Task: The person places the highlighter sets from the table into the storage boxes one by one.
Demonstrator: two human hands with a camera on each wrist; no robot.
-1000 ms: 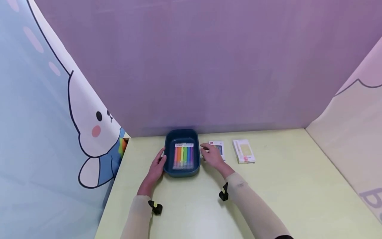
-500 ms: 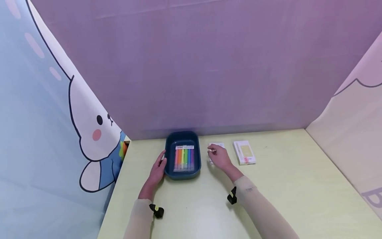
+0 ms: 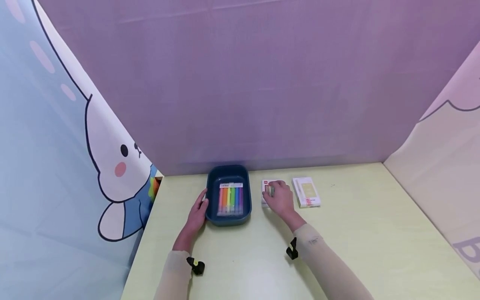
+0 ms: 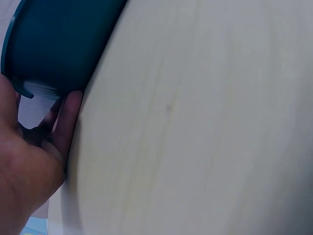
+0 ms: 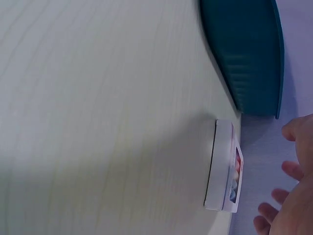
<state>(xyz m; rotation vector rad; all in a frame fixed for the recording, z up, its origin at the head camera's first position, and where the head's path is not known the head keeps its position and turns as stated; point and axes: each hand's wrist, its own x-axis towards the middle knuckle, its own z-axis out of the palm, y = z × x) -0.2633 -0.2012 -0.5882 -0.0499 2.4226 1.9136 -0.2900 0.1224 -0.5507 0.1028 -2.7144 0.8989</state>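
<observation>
In the head view a dark blue plastic tray (image 3: 228,221) stands near the back wall. Inside it lies a clear pack of rainbow-coloured markers (image 3: 230,199). My left hand (image 3: 196,214) rests against the tray's left side; the left wrist view has its fingertips touching the outer wall (image 4: 58,44). To the right of the tray lies a small white box (image 5: 224,166) with a window showing coloured pieces. My right hand (image 3: 280,198) hovers above this box, fingers spread and slightly bent, apart from it in the right wrist view. The hand partly covers the box from above.
Another white box (image 3: 306,192) with a yellowish panel lies right of the right hand. The pale table (image 3: 247,258) meets a purple cloth wall (image 3: 262,83) behind. A printed blue cloth (image 3: 63,166) hangs along the left side.
My right hand has moved away from the tray's right edge, rightward over the small white box. The left hand stays at the tray. The view has shifted slightly.
</observation>
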